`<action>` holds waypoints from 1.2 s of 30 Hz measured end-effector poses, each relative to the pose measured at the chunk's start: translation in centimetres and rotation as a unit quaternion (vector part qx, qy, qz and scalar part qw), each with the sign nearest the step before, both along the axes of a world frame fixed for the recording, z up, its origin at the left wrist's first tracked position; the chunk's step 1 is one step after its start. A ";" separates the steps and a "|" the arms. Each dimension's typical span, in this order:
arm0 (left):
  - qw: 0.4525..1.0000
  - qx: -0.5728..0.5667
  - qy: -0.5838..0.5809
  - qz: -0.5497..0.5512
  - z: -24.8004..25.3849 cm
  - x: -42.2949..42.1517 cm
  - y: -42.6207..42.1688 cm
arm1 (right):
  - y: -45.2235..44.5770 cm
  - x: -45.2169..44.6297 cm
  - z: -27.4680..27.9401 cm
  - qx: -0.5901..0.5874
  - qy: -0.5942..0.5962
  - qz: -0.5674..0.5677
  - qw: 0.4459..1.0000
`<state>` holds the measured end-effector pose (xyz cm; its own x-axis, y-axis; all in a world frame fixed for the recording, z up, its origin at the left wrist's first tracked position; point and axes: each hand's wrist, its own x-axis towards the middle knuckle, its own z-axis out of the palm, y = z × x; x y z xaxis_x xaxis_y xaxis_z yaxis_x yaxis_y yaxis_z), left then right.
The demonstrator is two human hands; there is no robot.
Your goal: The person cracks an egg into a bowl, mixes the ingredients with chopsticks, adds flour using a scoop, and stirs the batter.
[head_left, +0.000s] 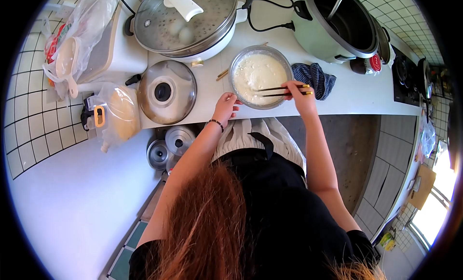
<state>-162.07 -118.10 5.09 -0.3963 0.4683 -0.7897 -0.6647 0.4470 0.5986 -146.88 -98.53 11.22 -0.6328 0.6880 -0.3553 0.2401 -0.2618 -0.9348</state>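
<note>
A metal bowl (pixel 233 82) of pale, wet, lumpy flour mixture (pixel 260 73) stands near the counter's front edge. My right hand (pixel 300 94) is closed around a pair of dark chopsticks (pixel 275 92) with gold-coloured ends. Their tips reach into the mixture. At the bowl's lower left rim is my left hand (pixel 227 106), its fingers curled against the metal. Just right of the bowl lies a crumpled dark striped cloth (pixel 318 79). Light wooden chopsticks (pixel 222 75) lie partly hidden at the bowl's left.
Behind the bowl is an electric steamer (pixel 202 50) with a glass lid over eggs. A round lid (pixel 184 104) lies at left, near a plastic bag (pixel 123 113). A green cooker (pixel 313 36) stands at back right, with a black cable (pixel 267 28) on the counter.
</note>
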 end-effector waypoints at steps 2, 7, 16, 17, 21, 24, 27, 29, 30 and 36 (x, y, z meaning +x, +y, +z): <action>1.000 0.001 -0.001 0.001 0.0 0.0 0.0 | 1.1 1.0 0.4 0.027 -0.029 -0.016 0.999; 1.000 -0.005 0.005 -0.006 0.1 0.1 0.1 | 0.8 0.6 0.6 0.134 -0.006 -0.102 0.986; 1.000 -0.002 -0.001 -0.002 0.1 0.1 0.1 | -2.5 -1.5 -0.1 0.001 0.034 0.017 0.999; 1.000 -0.003 -0.001 -0.002 0.1 0.1 0.1 | -1.9 -1.1 -0.1 -0.009 0.025 0.017 0.999; 1.000 -0.003 -0.001 0.001 0.0 0.1 0.1 | 0.1 0.6 0.3 0.024 -0.017 -0.032 0.999; 1.000 0.000 0.002 0.000 0.0 0.1 0.1 | 0.8 1.1 0.7 0.090 -0.032 -0.076 0.993; 1.000 -0.003 0.005 -0.002 0.2 0.1 0.1 | 0.1 0.1 0.4 0.152 0.004 -0.106 0.983; 1.000 -0.007 0.007 -0.004 0.4 0.1 0.1 | -0.4 -0.8 -0.5 0.189 0.037 -0.056 0.980; 1.000 -0.009 0.008 -0.005 0.4 0.1 0.1 | -0.7 -1.2 -0.9 0.207 0.052 -0.031 0.976; 1.000 0.001 -0.001 0.000 0.0 0.1 0.0 | -2.0 -1.5 -0.6 0.025 0.056 0.039 0.997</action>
<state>-162.01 -118.06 5.12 -0.3948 0.4695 -0.7898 -0.6653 0.4468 0.5981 -148.43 -100.54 10.57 -0.7187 0.6502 -0.2463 0.1518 -0.1989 -0.9682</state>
